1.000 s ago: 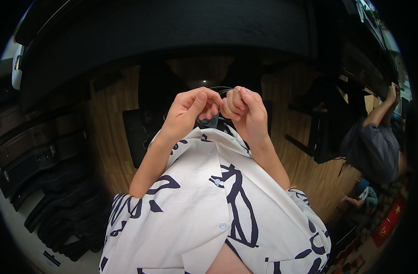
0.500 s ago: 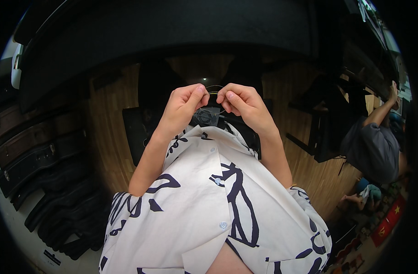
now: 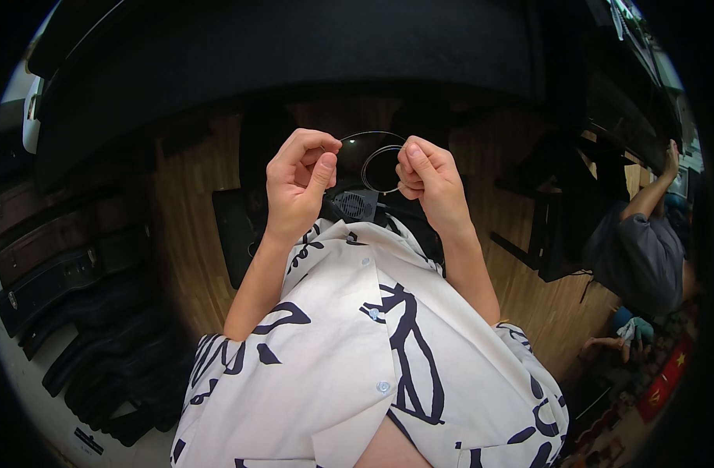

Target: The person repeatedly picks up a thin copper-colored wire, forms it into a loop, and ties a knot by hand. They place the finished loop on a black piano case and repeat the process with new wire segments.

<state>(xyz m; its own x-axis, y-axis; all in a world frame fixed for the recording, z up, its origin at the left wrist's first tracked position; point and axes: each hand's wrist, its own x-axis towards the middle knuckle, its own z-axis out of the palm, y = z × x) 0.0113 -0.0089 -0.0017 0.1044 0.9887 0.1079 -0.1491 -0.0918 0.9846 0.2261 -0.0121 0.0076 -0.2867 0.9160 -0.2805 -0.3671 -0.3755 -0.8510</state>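
A thin metal string (image 3: pixel 364 171), coiled into loops, hangs beside the fingers of my right hand (image 3: pixel 432 175). That hand is closed, its thumb pressing the coil against the curled forefinger. One loose length of the string arcs across the gap to my left hand (image 3: pixel 301 175), which pinches its end at the fingertips; the exact grip is partly hidden. Both hands are raised in front of the chest of my white shirt with dark line patterns (image 3: pixel 333 327).
A dark tabletop (image 3: pixel 310 47) lies ahead. Under my hands is a grey vented device (image 3: pixel 355 204). Several dark instrument cases (image 3: pixel 53 285) line the left side. On the right are a black stand or chair frame (image 3: pixel 540 226) and a person in grey clothing (image 3: pixel 637 249) over the wood floor (image 3: pixel 189 226).
My hands have moved apart and slightly up. The string, mostly hidden between them before, now shows as loops at my right hand with one strand drawn out to the left.
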